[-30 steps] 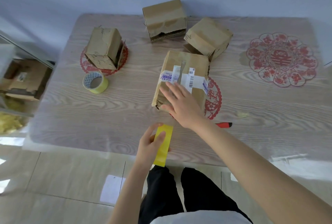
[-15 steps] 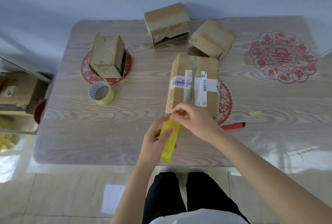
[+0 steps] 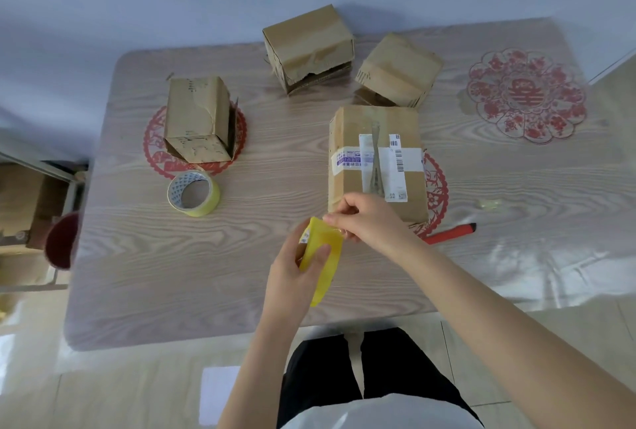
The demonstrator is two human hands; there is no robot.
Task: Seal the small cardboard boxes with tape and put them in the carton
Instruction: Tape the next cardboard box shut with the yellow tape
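Four small cardboard boxes are seen on the worktop (image 3: 275, 160), none yet in a carton. The labelled box (image 3: 354, 126), the largest, lies at centre; no yellow tape is seen on it, so sealing is judged barely begun. The ten o'clock box (image 3: 196, 112), twelve o'clock box (image 3: 306, 40) and one o'clock box (image 3: 399, 67) gape at torn flaps, contents unseen. A cut tape strip (image 3: 325, 256) is pinched by both hands, left hand (image 3: 289, 280) lower, right hand (image 3: 371, 222) at its top. The tape roll (image 3: 193, 193) lies at nine o'clock.
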